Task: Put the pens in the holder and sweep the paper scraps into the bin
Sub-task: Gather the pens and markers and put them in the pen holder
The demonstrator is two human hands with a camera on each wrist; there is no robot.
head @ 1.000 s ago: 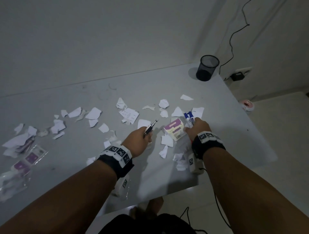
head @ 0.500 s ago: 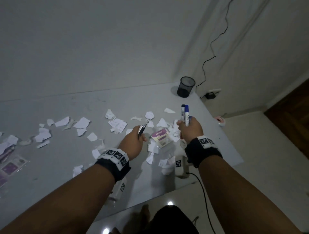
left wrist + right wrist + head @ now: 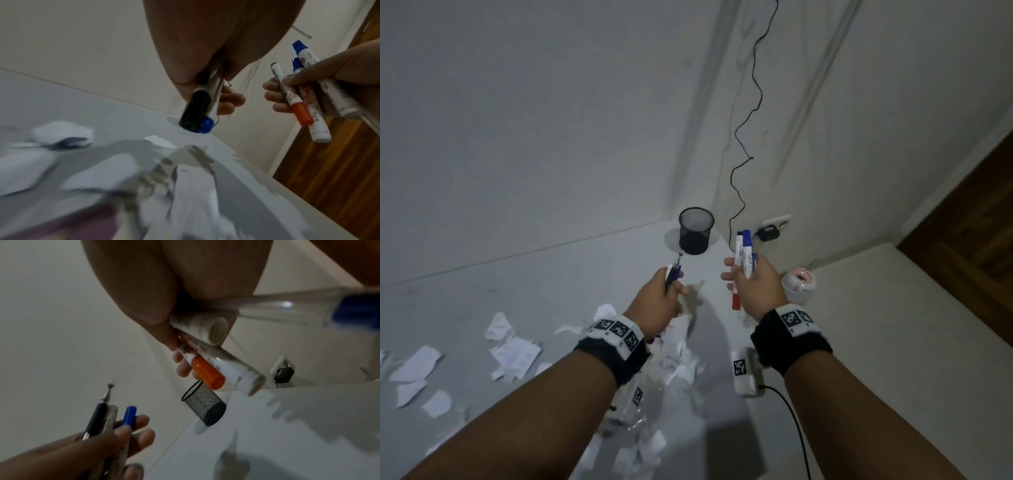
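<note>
A black mesh pen holder (image 3: 696,236) (image 3: 203,404) stands empty at the table's far right corner. My left hand (image 3: 657,298) (image 3: 107,443) grips a black pen and a blue-capped pen (image 3: 673,273) (image 3: 198,112) (image 3: 115,417), held above the table just short of the holder. To its right my right hand (image 3: 753,286) (image 3: 304,81) holds a bunch of white markers (image 3: 743,255) (image 3: 304,100) (image 3: 216,368) with blue and red caps, plus a clear pen. Torn white paper scraps (image 3: 513,353) (image 3: 115,175) litter the grey table (image 3: 551,281) behind and left of my hands.
A black cable (image 3: 746,137) hangs down the wall to an adapter (image 3: 768,234) at a socket behind the holder. A small pink-and-white object (image 3: 799,284) lies on the floor right of the table. A brown wooden door (image 3: 969,219) stands at the far right.
Both hands have lifted off the table with their pens and moved forward and right toward the holder. The view has swung right, leaving most scraps behind at the left.
</note>
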